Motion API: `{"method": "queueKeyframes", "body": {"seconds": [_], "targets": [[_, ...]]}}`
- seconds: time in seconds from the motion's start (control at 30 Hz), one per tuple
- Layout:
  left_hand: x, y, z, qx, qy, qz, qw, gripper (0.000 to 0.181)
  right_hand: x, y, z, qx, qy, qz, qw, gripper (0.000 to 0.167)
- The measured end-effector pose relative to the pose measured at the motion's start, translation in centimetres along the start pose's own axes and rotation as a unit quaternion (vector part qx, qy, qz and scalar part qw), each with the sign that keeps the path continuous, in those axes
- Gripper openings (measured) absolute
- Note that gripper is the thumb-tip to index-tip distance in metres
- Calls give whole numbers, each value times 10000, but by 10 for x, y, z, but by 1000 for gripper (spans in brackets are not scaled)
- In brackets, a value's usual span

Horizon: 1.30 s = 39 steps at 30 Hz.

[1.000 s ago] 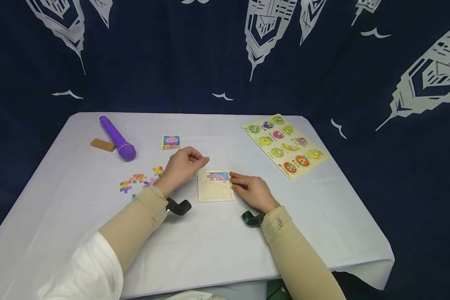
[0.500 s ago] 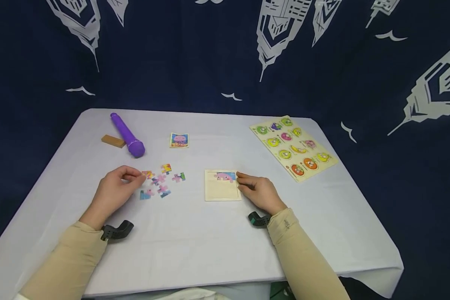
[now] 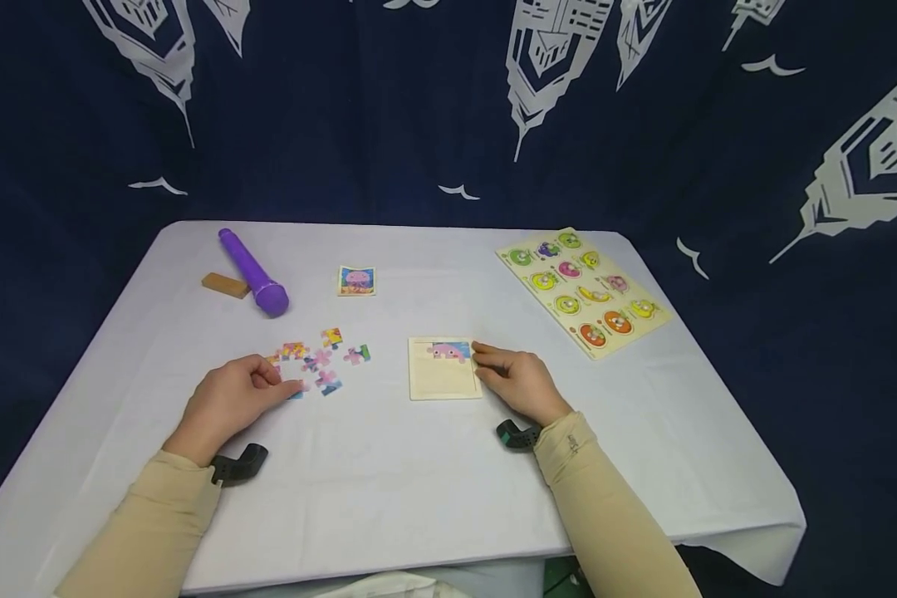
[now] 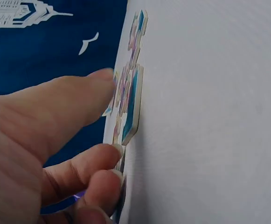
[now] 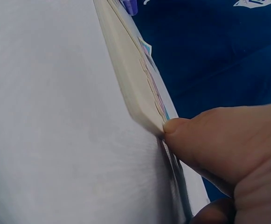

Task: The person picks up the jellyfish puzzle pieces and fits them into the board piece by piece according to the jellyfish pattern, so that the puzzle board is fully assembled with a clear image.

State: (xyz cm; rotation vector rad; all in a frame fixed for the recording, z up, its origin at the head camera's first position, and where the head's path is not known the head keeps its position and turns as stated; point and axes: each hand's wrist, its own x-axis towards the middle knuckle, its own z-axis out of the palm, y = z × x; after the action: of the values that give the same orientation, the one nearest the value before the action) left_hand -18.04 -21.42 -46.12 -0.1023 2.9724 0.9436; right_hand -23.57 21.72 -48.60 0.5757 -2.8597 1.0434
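"What do the puzzle pieces look like?"

"The loose pieces (image 3: 321, 358) are small, knobbed and flat, in pink, yellow, orange and blue, one with a green patch. They lie scattered to the left of the tray (image 3: 443, 383), well apart from it."

"And the tray?"

"Pale cream, square, with a low border. Being square, it has no long axis; its near edge runs roughly crosswise to the person."

"Anything in it?"

"A pink and blue strip (image 3: 449, 351) sits at its far right corner, lengthwise from left to right, with knobs along the lower side."

"Which way do the loose ones point?"

"Every which way. The nearest with a blue edge (image 4: 133, 105) is by the left hand (image 3: 232, 403)."

"Has that hand got it?"

"Its thumb and curled fingertips stand apart around it; whether they touch it, I can't tell."

"The right hand (image 3: 519, 384)?"

"At the tray's right edge, thumb tip touching near the corner, the other fingers loosely extended."

"What else surrounds the tray?"

"Beyond it to the left, a picture card (image 3: 356, 281); farther left, a purple microphone (image 3: 254, 272), its round head towards the tray. Beyond it to the right, a slanted fruit board (image 3: 585, 293)."
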Motion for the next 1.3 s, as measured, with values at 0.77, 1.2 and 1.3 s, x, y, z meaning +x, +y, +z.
{"method": "queueKeyframes", "body": {"seconds": [0.77,1.2,1.3], "targets": [[0,7,2,241,-170,178,9994,38,-4,1,-1,-27,40,-95,9999,31],[0,5,3,160,-116,259,9995,38,-2,-1,-2,-104,-13,-88,9999,32],[1,5,4,129,-114,308,9994,36,-2,-1,-2,-128,-32,-76,9999,32]]}}
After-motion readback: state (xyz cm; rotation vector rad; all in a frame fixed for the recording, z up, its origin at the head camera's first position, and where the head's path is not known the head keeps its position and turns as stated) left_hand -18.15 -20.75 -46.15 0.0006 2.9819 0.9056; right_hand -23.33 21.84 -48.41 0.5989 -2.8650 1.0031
